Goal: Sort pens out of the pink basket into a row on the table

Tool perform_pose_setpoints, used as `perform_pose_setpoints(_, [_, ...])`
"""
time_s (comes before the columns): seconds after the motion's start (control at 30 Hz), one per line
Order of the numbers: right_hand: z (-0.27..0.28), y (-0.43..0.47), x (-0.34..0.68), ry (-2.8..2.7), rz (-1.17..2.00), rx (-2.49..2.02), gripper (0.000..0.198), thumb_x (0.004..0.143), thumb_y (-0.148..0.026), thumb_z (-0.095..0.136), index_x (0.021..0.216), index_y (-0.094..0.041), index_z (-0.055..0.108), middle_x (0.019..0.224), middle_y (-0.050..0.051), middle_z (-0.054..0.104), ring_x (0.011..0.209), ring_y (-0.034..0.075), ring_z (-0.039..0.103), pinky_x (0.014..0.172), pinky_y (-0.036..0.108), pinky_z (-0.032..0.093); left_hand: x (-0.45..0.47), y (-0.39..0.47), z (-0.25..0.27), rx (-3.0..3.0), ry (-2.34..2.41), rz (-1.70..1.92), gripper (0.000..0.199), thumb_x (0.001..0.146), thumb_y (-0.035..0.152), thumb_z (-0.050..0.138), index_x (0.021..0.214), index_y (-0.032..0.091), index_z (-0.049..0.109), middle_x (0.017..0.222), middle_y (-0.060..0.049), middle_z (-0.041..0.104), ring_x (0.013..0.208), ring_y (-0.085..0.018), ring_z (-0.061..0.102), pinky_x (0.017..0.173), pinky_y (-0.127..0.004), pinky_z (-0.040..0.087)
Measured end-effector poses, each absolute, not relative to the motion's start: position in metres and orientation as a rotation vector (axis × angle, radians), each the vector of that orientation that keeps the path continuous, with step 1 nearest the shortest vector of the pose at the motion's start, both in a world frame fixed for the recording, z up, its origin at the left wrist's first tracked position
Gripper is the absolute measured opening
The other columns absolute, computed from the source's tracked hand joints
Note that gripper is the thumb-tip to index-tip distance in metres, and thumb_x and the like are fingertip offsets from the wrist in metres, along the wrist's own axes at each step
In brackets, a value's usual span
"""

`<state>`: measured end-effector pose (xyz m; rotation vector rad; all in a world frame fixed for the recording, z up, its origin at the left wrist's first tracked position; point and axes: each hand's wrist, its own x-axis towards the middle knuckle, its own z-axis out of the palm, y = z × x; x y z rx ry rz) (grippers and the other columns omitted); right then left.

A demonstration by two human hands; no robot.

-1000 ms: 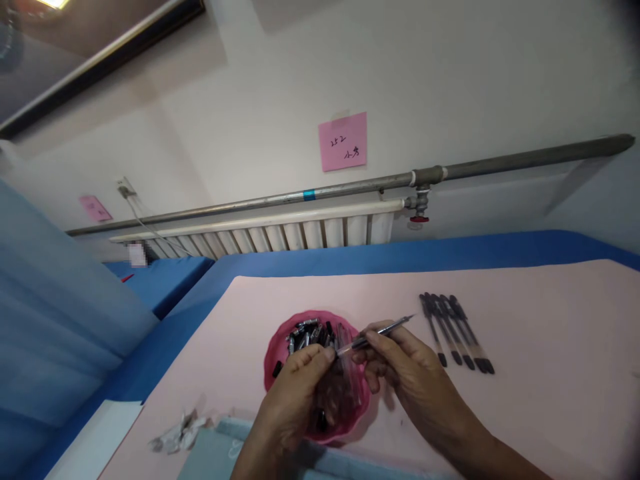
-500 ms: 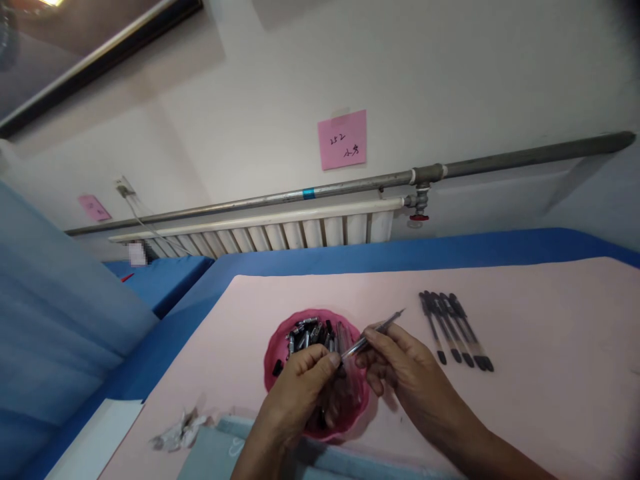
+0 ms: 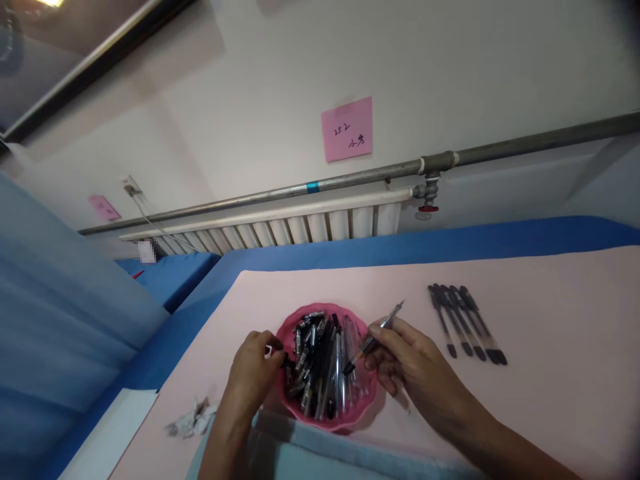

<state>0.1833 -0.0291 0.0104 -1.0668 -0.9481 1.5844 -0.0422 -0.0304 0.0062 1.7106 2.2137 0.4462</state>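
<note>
My right hand [image 3: 407, 357] pinches a capless gel pen [image 3: 369, 343], slanted with its pointed tip up to the right and its black end over the basket. At the left rim of the pink basket [image 3: 345, 423] is my left hand [image 3: 256, 370], thumb and forefinger closed by some small black parts; whether it grips one is hidden. Clear pen barrels [image 3: 340, 373] lie in the basket's right side. Black and silver pen parts [image 3: 305, 343] fill its left side. Several capped black pens [image 3: 467, 323] rest in a row right of my right hand.
A pink sheet [image 3: 560, 313] covers the blue table [image 3: 450, 233]. Crumpled plastic [image 3: 193, 420] and a white sheet [image 3: 113, 433] lie at left. Light blue cloth [image 3: 310, 453] is at the near edge. Behind the table run a radiator [image 3: 300, 228] and a pipe [image 3: 360, 178].
My left hand has left the pen and moved left to the basket's rim. The pen stays in my right hand, its black end now showing. The view has shifted slightly.
</note>
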Motion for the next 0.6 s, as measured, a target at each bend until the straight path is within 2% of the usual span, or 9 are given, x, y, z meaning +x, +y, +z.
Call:
perform_pose_setpoints(0.1, [0.010, -0.029, 0.184, -0.958, 1.583, -1.074, 0.020, 0.077, -0.036, 0.058, 0.069, -0.019, 0.051, 0.050, -0.003, 0.058, 0.032, 0.007, 0.044, 0.029, 0.018, 0.026, -0.033, -0.031, 0.003, 1.772, 2.265, 0.255, 0.022, 0.070, 0.014, 0.049, 0.085, 0.018, 0.065, 0.096, -0.009, 0.060, 0.089, -0.020, 0.054, 0.075, -0.029, 0.038])
perform_pose_setpoints(0.3, [0.008, -0.028, 0.184, -0.970, 1.580, -1.067, 0.019, 0.076, -0.035, 0.059, 0.070, -0.018, 0.052, 0.050, -0.003, 0.060, 0.034, 0.007, 0.046, 0.032, 0.018, 0.032, -0.013, -0.030, -0.003, 1.891, 2.448, 0.056, 0.024, 0.076, 0.017, 0.044, 0.087, 0.015, 0.065, 0.094, -0.015, 0.058, 0.091, -0.026, 0.053, 0.073, -0.033, 0.038])
perform_pose_setpoints(0.43, [0.007, -0.030, 0.183, -1.009, 1.546, -1.068, 0.019, 0.076, -0.035, 0.058, 0.072, -0.017, 0.054, 0.051, -0.002, 0.061, 0.034, 0.007, 0.047, 0.032, 0.017, 0.033, -0.007, -0.027, -0.007, 1.844, 2.443, 0.108, 0.026, 0.078, 0.016, 0.041, 0.086, 0.011, 0.066, 0.096, -0.018, 0.057, 0.090, -0.030, 0.054, 0.070, -0.035, 0.038])
perform_pose_setpoints(0.6, [0.007, -0.032, 0.181, -1.053, 1.534, -1.060, 0.018, 0.077, -0.034, 0.057, 0.071, -0.018, 0.053, 0.050, -0.002, 0.060, 0.031, 0.006, 0.044, 0.029, 0.017, 0.028, -0.008, -0.024, -0.013, 1.773, 2.366, 0.245, 0.027, 0.078, 0.014, 0.039, 0.083, 0.010, 0.065, 0.094, -0.020, 0.058, 0.080, -0.027, 0.058, 0.070, -0.036, 0.039])
